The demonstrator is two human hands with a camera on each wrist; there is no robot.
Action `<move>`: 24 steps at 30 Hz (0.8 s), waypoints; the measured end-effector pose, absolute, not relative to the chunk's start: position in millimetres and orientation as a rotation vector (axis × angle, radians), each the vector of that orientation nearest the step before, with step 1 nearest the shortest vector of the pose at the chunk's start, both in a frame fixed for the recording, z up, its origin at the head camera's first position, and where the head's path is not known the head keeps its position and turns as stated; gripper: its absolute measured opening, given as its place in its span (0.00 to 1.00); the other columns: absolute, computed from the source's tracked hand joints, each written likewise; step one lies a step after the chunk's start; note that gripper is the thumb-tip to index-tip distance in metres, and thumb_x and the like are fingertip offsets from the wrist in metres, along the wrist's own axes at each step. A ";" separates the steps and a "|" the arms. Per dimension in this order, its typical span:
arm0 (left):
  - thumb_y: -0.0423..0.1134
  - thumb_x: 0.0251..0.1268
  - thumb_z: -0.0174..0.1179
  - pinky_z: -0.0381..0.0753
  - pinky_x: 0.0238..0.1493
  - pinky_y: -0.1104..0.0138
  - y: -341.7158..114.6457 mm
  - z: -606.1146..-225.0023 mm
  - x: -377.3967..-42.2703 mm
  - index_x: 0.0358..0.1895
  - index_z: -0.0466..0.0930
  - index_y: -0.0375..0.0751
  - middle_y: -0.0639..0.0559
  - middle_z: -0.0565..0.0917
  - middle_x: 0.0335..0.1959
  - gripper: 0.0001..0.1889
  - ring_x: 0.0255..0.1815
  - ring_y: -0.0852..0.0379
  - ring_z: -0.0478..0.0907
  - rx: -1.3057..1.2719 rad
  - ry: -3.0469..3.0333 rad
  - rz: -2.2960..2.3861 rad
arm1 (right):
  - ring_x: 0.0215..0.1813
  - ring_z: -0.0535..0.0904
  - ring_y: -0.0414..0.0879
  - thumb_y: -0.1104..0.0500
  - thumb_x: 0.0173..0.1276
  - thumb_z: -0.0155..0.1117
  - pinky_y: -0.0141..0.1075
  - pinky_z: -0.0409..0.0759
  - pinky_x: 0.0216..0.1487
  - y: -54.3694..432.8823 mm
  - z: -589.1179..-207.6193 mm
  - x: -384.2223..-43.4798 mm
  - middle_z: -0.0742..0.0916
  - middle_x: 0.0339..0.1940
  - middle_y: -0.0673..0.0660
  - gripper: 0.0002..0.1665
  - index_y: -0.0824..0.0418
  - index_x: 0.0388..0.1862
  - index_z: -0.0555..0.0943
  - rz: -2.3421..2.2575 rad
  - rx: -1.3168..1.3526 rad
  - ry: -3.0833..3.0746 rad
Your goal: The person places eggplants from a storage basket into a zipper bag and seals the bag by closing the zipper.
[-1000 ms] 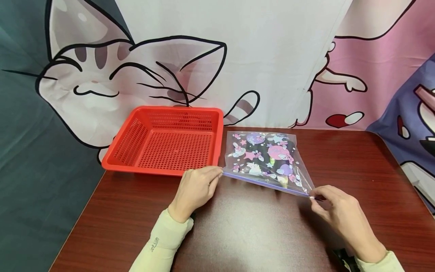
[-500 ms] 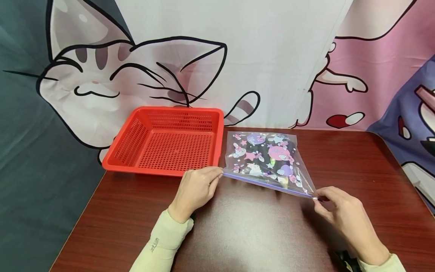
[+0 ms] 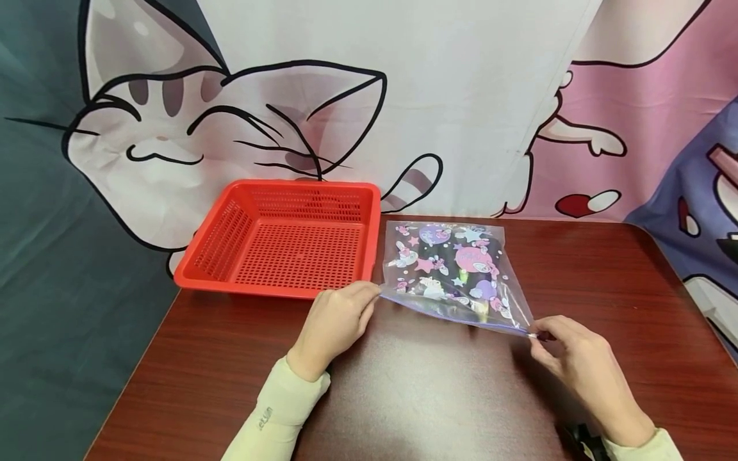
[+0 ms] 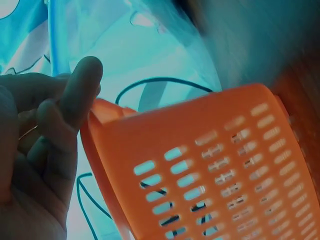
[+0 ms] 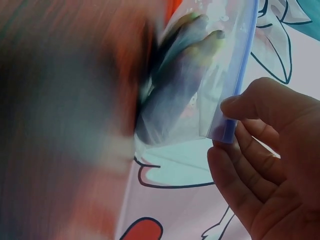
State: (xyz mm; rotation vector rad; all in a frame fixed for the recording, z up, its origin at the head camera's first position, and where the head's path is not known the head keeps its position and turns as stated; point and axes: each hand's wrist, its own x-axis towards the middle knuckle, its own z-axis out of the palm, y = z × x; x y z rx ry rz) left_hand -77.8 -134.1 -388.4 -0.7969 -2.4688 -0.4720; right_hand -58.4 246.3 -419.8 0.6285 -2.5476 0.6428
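Observation:
A clear zip bag (image 3: 444, 269) printed with pink and purple cartoon figures lies on the table, its purple zip edge towards me. My left hand (image 3: 336, 323) pinches the left end of that edge, close beside the red basket's near corner. At the other end, my right hand (image 3: 582, 365) holds the zip corner between thumb and fingers, as the right wrist view also shows. Inside the bag are dark, long eggplant-like things (image 5: 172, 95) with yellow-green tips, partly hidden by the print. The zip edge (image 3: 450, 318) bows slightly between my hands.
A red perforated plastic basket (image 3: 371, 243) with nothing in it stands left of the bag, near the wall cloth (image 3: 473, 115) with cartoon animals. The dark brown wooden table (image 3: 438, 390) reaches towards me, its left edge running diagonally.
My right hand has shifted slightly right with the bag's corner. The zip edge was straight before and now sags in the middle. My left hand stays almost in place.

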 end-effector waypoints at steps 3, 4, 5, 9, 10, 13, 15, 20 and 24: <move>0.28 0.59 0.64 0.81 0.25 0.64 -131.3 -389.4 -76.2 0.43 0.88 0.40 0.52 0.88 0.40 0.10 0.29 0.57 0.86 -0.839 -2.495 -0.465 | 0.29 0.78 0.38 0.67 0.45 0.72 0.21 0.72 0.35 245.1 -421.0 -58.6 0.83 0.30 0.45 0.15 0.55 0.33 0.83 0.645 0.646 -2.543; 0.28 0.59 0.64 0.81 0.24 0.63 -130.4 -389.6 -75.8 0.43 0.88 0.40 0.52 0.88 0.39 0.10 0.30 0.56 0.86 -0.853 -2.505 -0.459 | 0.29 0.79 0.38 0.66 0.45 0.72 0.22 0.72 0.35 244.6 -421.4 -58.7 0.83 0.30 0.45 0.14 0.54 0.33 0.83 0.642 0.653 -2.540; 0.27 0.58 0.64 0.80 0.24 0.63 -129.7 -389.9 -75.5 0.41 0.88 0.40 0.53 0.88 0.38 0.10 0.29 0.56 0.85 -0.861 -2.517 -0.451 | 0.29 0.79 0.38 0.66 0.45 0.71 0.23 0.73 0.35 244.2 -421.8 -58.8 0.84 0.30 0.45 0.14 0.55 0.33 0.83 0.641 0.658 -2.537; 0.27 0.54 0.66 0.78 0.21 0.62 -126.9 -390.0 -73.8 0.35 0.86 0.42 0.54 0.85 0.30 0.07 0.26 0.55 0.83 -0.871 -2.561 -0.386 | 0.28 0.79 0.37 0.66 0.45 0.72 0.26 0.74 0.32 243.2 -423.6 -58.9 0.83 0.30 0.45 0.14 0.54 0.32 0.82 0.633 0.667 -2.543; 0.27 0.53 0.66 0.77 0.21 0.62 -126.1 -390.1 -73.4 0.33 0.86 0.43 0.55 0.84 0.28 0.07 0.26 0.55 0.83 -0.871 -2.570 -0.366 | 0.28 0.78 0.37 0.66 0.45 0.72 0.27 0.74 0.32 243.0 -424.1 -58.9 0.83 0.30 0.44 0.14 0.53 0.31 0.82 0.629 0.673 -2.545; 0.27 0.52 0.67 0.74 0.19 0.61 -123.4 -390.9 -72.3 0.26 0.82 0.45 0.55 0.81 0.23 0.07 0.23 0.54 0.81 -0.863 -2.598 -0.312 | 0.28 0.77 0.36 0.66 0.45 0.72 0.27 0.73 0.31 242.5 -426.0 -59.4 0.83 0.30 0.43 0.14 0.52 0.31 0.82 0.636 0.697 -2.547; 0.28 0.52 0.67 0.73 0.18 0.60 -121.7 -391.7 -71.7 0.23 0.80 0.46 0.55 0.80 0.21 0.09 0.22 0.53 0.81 -0.852 -2.620 -0.287 | 0.28 0.77 0.35 0.67 0.44 0.72 0.27 0.73 0.31 242.2 -427.2 -60.2 0.83 0.30 0.43 0.15 0.53 0.31 0.82 0.642 0.721 -2.543; 0.29 0.55 0.65 0.72 0.17 0.59 -118.8 -394.0 -70.0 0.18 0.77 0.48 0.55 0.79 0.19 0.13 0.20 0.50 0.81 -0.791 -2.702 -0.261 | 0.27 0.75 0.35 0.66 0.43 0.73 0.30 0.72 0.28 241.0 -429.6 -60.7 0.82 0.29 0.43 0.15 0.52 0.29 0.81 0.616 0.737 -2.570; 0.27 0.55 0.62 0.73 0.16 0.58 -117.1 -397.1 -69.4 0.15 0.75 0.47 0.54 0.77 0.16 0.15 0.18 0.48 0.80 -0.777 -2.756 -0.222 | 0.27 0.75 0.36 0.65 0.43 0.74 0.36 0.73 0.26 240.8 -430.3 -59.4 0.83 0.28 0.43 0.15 0.51 0.28 0.80 0.579 0.747 -2.613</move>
